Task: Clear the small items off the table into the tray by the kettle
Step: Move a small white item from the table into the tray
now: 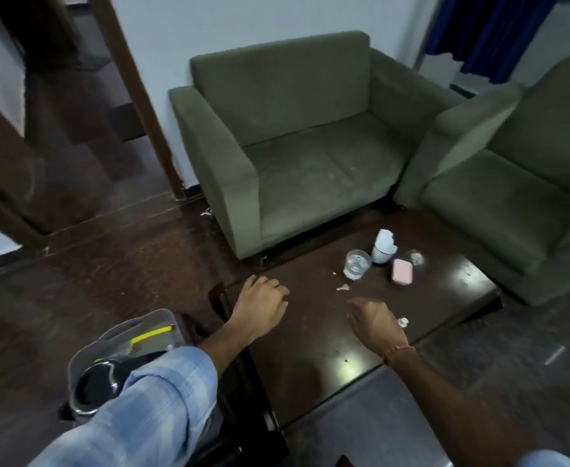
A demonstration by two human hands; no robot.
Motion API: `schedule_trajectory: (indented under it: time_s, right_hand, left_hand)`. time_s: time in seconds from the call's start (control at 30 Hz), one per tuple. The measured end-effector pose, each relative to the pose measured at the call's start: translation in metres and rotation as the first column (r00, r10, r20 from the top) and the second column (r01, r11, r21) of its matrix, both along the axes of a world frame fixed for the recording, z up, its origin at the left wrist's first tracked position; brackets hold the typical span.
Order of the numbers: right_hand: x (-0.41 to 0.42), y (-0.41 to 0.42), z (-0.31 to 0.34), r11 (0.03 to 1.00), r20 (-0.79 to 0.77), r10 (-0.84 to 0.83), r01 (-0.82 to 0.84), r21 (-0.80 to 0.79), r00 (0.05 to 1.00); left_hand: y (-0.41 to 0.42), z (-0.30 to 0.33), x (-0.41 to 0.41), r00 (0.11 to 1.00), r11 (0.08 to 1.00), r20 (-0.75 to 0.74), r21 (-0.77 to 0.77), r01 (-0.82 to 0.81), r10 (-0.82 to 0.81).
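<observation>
On the dark low table stand a clear glass, a white torn paper cup, a pink flat case and a small clear item. Small scraps lie near the glass. A tiny clear piece sits beside my right hand, which hovers over the table with loosely curled fingers, holding nothing. My left hand hangs relaxed over the table's left edge, empty. The grey tray sits at lower left with a black kettle and a yellow item, partly hidden by my sleeve.
A green armchair stands behind the table and a second one at its right. A doorway with a dark wooden frame opens at left. Dark floor surrounds the table.
</observation>
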State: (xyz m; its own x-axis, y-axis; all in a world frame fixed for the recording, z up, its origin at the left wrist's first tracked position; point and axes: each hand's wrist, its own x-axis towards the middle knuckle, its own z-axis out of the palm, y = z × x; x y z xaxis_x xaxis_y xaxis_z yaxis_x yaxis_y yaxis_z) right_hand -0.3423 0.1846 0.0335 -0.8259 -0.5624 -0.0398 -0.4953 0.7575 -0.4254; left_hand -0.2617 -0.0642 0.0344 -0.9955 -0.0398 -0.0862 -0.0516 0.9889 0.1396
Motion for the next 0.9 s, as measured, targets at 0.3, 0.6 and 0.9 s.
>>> schedule_trajectory:
  time_s: [0.3, 0.6, 0.9]
  right_hand:
    - [-0.035, 0.157, 0.017, 0.964, 0.037, -0.262, 0.264, -0.037, 0.964]
    - [-0.055, 0.185, -0.011, 0.913, 0.130, -0.396, 0.404, -0.047, 0.909]
    - [-0.102, 0.173, -0.029, 0.888, 0.208, -0.455, 0.457, 0.040, 0.866]
  left_hand:
    - [0.134, 0.011, -0.057, 0.994, 0.994, -0.021, -0.022, 0.105, -0.105]
    - [0.158, -0.014, -0.091, 0.990, 0.991, 0.029, 0.022, 0.135, -0.136]
    - [0.139, -0.046, -0.151, 0.993, 0.986, 0.096, 0.160, 0.046, -0.062]
